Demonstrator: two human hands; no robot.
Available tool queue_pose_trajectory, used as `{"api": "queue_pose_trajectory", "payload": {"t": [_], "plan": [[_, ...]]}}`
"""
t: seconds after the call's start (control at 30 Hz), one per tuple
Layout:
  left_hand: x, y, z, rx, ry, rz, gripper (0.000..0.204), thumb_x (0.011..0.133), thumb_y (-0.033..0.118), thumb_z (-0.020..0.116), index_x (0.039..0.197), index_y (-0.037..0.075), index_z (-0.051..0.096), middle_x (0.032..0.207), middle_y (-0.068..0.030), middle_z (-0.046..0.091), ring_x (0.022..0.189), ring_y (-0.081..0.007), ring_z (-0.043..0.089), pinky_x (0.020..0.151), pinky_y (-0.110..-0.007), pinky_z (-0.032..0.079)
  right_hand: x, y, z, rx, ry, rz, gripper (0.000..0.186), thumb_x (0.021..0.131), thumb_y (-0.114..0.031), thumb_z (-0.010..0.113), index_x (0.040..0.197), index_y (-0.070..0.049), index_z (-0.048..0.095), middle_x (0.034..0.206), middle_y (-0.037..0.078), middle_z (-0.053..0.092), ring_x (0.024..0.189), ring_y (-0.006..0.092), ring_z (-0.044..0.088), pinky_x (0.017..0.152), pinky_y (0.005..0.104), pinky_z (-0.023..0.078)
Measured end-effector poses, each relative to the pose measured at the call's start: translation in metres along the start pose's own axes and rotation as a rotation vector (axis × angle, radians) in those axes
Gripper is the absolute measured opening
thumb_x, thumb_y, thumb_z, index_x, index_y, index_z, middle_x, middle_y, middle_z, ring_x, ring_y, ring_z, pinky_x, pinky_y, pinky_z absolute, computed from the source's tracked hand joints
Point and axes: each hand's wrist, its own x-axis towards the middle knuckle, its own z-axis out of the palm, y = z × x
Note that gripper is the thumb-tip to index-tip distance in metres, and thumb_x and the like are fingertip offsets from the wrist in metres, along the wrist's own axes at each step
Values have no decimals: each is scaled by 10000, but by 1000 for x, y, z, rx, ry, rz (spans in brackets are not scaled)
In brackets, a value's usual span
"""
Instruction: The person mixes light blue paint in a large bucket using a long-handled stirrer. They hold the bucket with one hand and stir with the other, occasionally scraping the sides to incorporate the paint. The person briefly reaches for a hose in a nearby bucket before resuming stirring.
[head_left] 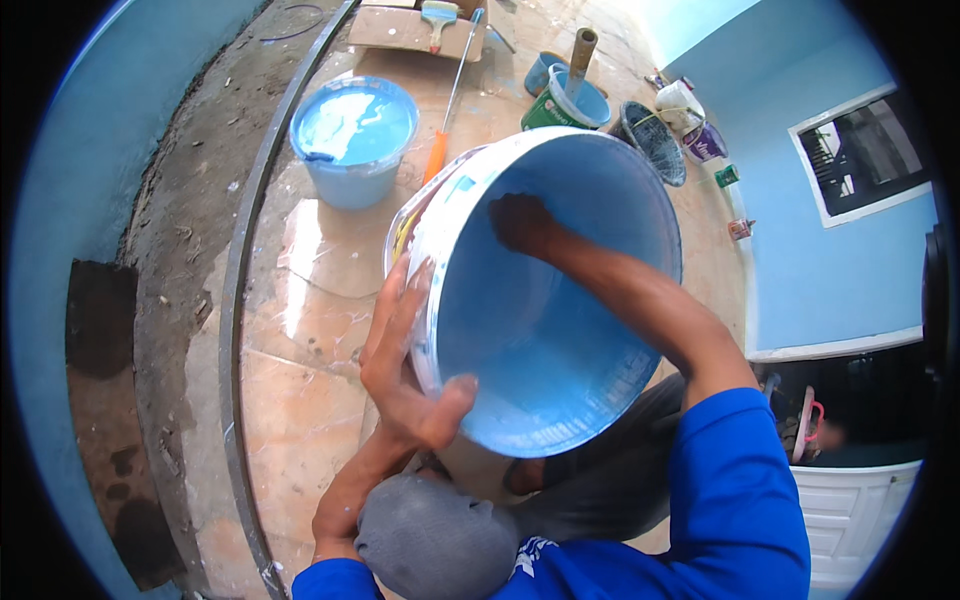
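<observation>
A large white paint bucket [560, 390] is tilted toward me in front of my knees, its inside coated with blue paint. My left hand [410, 370] is closed on its left rim, with the fingers along the outer wall and the thumb over the edge. Deep inside the bucket, my right hand [520, 222] is curled into a fist close to the upper inner wall. What that fist holds, if anything, is hidden. Left of the bucket stands a clear pail [355, 180] of light blue paint. Between them lies a long-handled tool with an orange grip [436, 155].
A paintbrush [437, 22] rests on a cardboard box [400, 30] at the back. Behind the bucket stands a green paint tub [553, 108] with a stick [580, 60] in it. A black basin [648, 140] and several containers line the right wall. A raised edge [240, 290] borders the tiles at left.
</observation>
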Motion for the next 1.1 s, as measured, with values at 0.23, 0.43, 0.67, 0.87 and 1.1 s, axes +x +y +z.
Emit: {"api": "queue_pose_trajectory", "payload": {"t": [0.23, 0.43, 0.67, 0.87, 1.1], "plan": [[6, 2, 3, -16, 10, -20, 931, 600, 280, 671, 1433, -102, 511, 1452, -363, 478, 1319, -442, 542, 1076, -495, 461, 7, -21, 12, -248, -116, -164, 202, 922, -149, 596, 936, -152, 798, 986, 83, 773, 963, 273, 744, 802, 432, 590], [7, 2, 5, -21, 8, -60, 1035, 699, 464, 735, 1491, -122, 418, 1488, -309, 460, 1367, -378, 488, 1129, -484, 396, 14, 5, 0, -326, -89, -184, 209, 963, -189, 580, 976, -185, 789, 985, 39, 766, 947, 272, 740, 868, 438, 573], [18, 4, 7, 29, -7, 86, 850, 601, 116, 600, 1418, -105, 523, 1459, -353, 491, 1349, -434, 527, 1099, -484, 444, 21, 12, -17, -463, -235, -438, 206, 972, -235, 572, 955, -194, 773, 984, 36, 739, 987, 273, 711, 828, 450, 572], [18, -1, 5, -29, -1, 32, 851, 626, 113, 593, 1440, -110, 489, 1462, -329, 494, 1354, -413, 519, 1130, -473, 412, -5, 11, -1, -521, -98, -578, 105, 849, -151, 667, 816, -127, 764, 825, 74, 750, 815, 271, 739, 716, 419, 580], [12, 0, -2, -3, 50, 53, 875, 639, 136, 609, 1466, -106, 456, 1486, -345, 446, 1384, -422, 481, 1151, -487, 385, -29, -1, -44, -248, -257, -266, 167, 887, -132, 617, 901, -44, 758, 864, 163, 750, 843, 322, 743, 740, 438, 591]]}}
